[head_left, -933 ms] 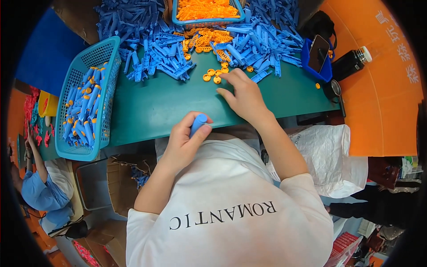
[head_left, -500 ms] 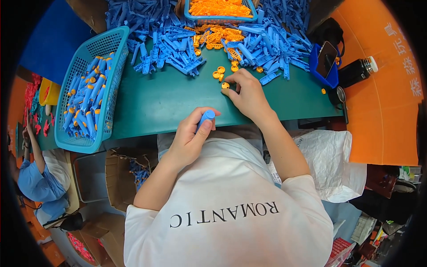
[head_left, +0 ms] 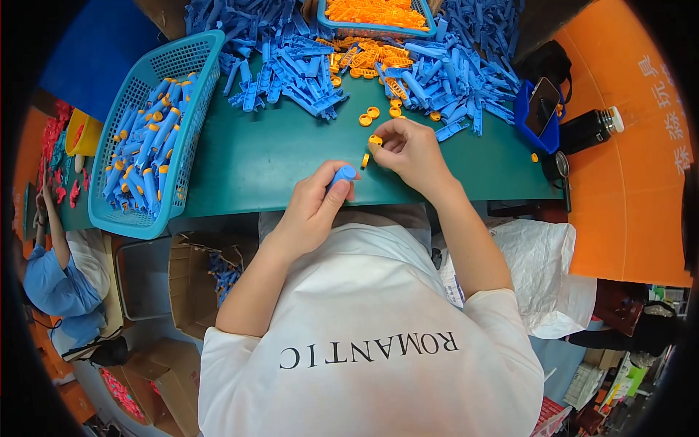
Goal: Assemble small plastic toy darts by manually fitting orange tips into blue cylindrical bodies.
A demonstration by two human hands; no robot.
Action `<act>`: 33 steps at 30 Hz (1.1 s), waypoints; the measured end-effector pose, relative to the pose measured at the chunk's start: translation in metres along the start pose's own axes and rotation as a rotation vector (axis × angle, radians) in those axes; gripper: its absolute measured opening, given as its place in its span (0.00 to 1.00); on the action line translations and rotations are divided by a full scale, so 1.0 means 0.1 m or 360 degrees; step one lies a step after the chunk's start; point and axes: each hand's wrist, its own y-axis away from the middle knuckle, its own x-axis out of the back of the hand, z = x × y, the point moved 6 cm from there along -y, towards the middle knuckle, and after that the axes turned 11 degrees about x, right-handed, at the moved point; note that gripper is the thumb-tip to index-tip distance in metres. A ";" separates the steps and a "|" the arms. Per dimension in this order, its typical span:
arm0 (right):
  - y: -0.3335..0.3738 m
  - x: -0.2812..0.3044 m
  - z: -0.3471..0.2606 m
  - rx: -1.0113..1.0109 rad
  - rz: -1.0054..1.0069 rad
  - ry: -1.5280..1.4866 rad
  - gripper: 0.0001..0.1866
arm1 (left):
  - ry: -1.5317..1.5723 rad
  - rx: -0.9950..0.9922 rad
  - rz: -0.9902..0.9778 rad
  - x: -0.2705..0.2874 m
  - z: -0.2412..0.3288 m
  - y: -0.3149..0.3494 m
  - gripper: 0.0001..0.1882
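Observation:
Near the front edge of the green table, my left hand [head_left: 314, 202] is closed round a blue plastic tube [head_left: 343, 175], whose round end shows above the thumb. My right hand [head_left: 409, 154] pinches a small round yellow cap [head_left: 375, 140] between thumb and fingers, to the right of the tube and apart from it. Another yellow cap [head_left: 365, 160] stands on its edge on the table just below those fingertips. A few more yellow caps [head_left: 373, 112] lie beyond the right hand, in front of the heaped parts.
Blue plastic parts [head_left: 306, 76] and orange pieces [head_left: 371, 56] are heaped at the back, below a basket of orange parts [head_left: 378, 13]. At left stands a blue basket [head_left: 96, 202] of yellow-capped tubes. A blue tray with a phone [head_left: 540, 105] and black bottle [head_left: 588, 130] sit right. Another person [head_left: 62, 284] works far left.
My right hand has lifted a yellow cap off the table, and another cap now stands on edge below it. My left hand still holds the blue tube. The view has shifted slightly.

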 end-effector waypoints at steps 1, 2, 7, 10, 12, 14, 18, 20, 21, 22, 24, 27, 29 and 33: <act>0.04 -0.03 0.04 -0.0185 0.0089 -0.0187 0.11 | 0.0002 0.0003 -0.0002 -0.02 -0.01 -0.01 0.13; 0.09 -0.06 0.07 -0.0372 0.0178 -0.0374 0.12 | -0.0009 -0.0084 0.0012 -0.05 0.02 -0.02 0.13; 0.23 -0.01 0.00 -0.0569 0.0399 -0.0808 0.12 | -0.0159 -0.0122 0.0010 -0.11 0.07 -0.05 0.14; 0.29 -0.06 -0.01 -0.0633 0.0370 -0.1030 0.12 | -0.0061 -0.0186 0.0075 -0.08 0.04 -0.11 0.14; 0.29 -0.07 0.00 -0.0572 0.0434 -0.1001 0.12 | -0.0059 -0.0107 0.0132 -0.04 0.05 -0.14 0.15; 0.28 -0.09 0.04 -0.0560 0.0440 -0.1023 0.12 | 0.0035 -0.0107 0.0203 -0.05 -0.01 -0.17 0.16; 0.28 -0.08 0.02 -0.0530 0.0437 -0.1040 0.11 | 0.0319 -0.0086 0.0399 0.02 -0.01 -0.17 0.15; 0.29 -0.05 0.00 -0.0496 0.0437 -0.1077 0.11 | 0.0412 -0.0057 0.0414 0.07 0.02 -0.13 0.15; 0.30 -0.03 -0.03 -0.0460 0.0435 -0.1112 0.11 | 0.0178 -0.0044 0.0323 0.08 0.05 -0.10 0.14; 0.34 -0.02 -0.04 -0.0465 0.0435 -0.1114 0.11 | -0.0054 -0.0029 0.0230 0.06 0.07 -0.08 0.13; 0.35 0.01 -0.23 -0.0081 0.0340 -0.1105 0.10 | -0.0101 -0.0108 0.0177 0.03 0.12 -0.04 0.13; 0.35 0.04 -0.49 0.0250 0.0255 -0.0875 0.10 | -0.0186 -0.0264 0.0109 0.00 0.21 0.01 0.13; 0.36 0.04 -0.63 0.0387 0.0207 -0.0612 0.12 | -0.0228 -0.0341 0.0085 -0.01 0.23 0.01 0.13; 0.38 0.03 -0.73 0.0517 0.0238 -0.0599 0.13 | -0.0258 -0.0536 0.0033 0.00 0.30 0.03 0.14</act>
